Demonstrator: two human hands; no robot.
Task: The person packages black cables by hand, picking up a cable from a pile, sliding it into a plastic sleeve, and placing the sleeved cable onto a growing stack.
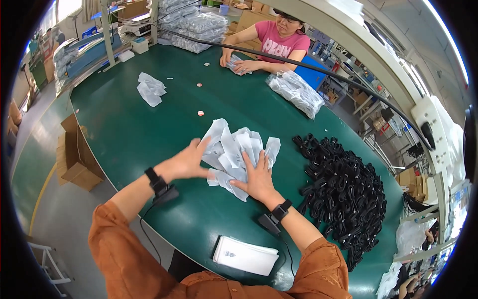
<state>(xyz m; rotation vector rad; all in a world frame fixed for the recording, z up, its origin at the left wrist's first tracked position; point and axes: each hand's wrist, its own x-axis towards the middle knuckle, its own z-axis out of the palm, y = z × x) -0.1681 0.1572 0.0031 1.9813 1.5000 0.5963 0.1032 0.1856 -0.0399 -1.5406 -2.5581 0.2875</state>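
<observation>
A loose heap of translucent white plastic bags (230,152) lies in the middle of the green table. My left hand (185,162) is at the heap's left side, thumb and fingers spread wide, with nothing gripped. Fingers apart, my right hand (260,180) rests on the heap's right front part. Close to my body is a neat stack of flat white bags (246,255). A large pile of black coiled cables (343,192) spreads to the right of my right hand.
Across the green table (119,114), a co-worker in a pink shirt (281,42) handles a clear bag. A full clear bag (296,93) lies nearby. One loose bag (150,89) sits far left. A cardboard box (77,157) stands beside the table. A black cable (298,62) crosses overhead.
</observation>
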